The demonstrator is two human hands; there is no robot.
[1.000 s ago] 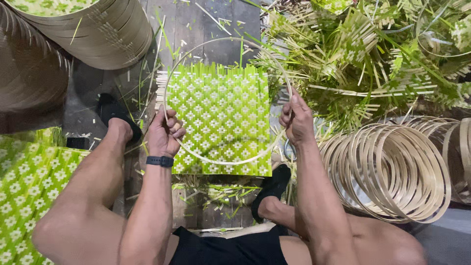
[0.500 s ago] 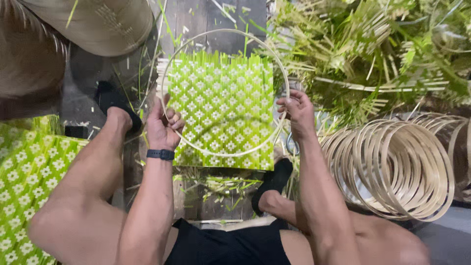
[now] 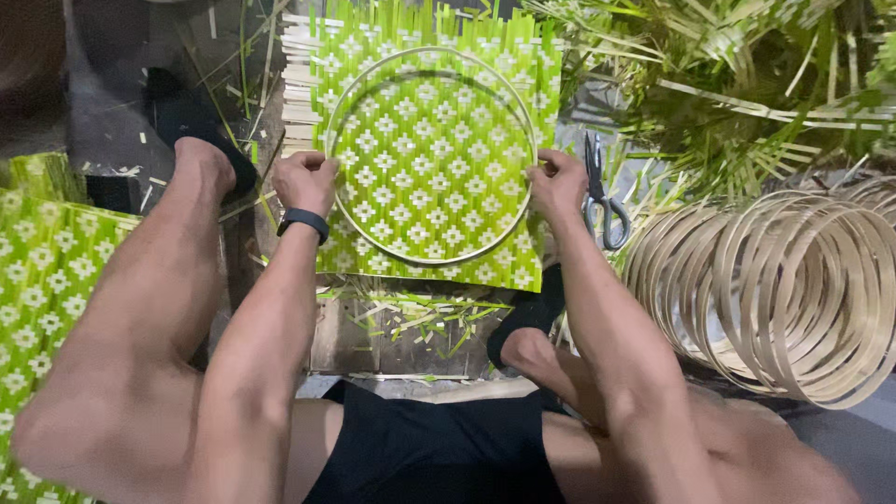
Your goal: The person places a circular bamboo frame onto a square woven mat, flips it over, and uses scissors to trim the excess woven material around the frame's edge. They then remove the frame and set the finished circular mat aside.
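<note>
The pale bamboo hoop lies centred on the green woven mat, which rests on the floor; the mat's edges are uncut. The left hand and right hand each pinch the hoop's rim (scissors lie beside). No packages or labels show

Bare arms, black wristband on left wrist, black shorts, dark sandals
</note>
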